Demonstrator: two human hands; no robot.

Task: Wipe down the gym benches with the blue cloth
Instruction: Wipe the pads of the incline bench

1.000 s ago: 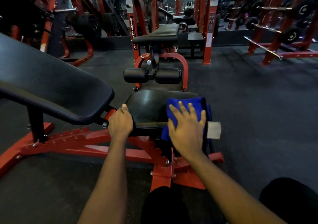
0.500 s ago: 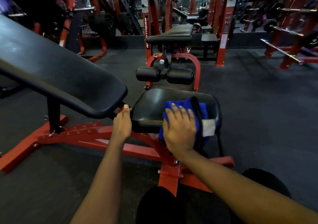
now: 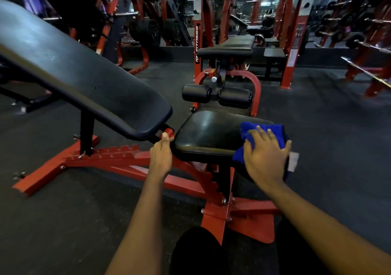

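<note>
Dim gym; glare on backrest pad; soft blur, wide-angle edge distortion.

backrest cut off left, cloth — half hidden

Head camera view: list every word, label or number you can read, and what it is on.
"FITNESS": white letters up the red post; letters beneath unclear.
White tag on the blue cloth: too blurred.
White label on the farther post: too blurred.
</note>
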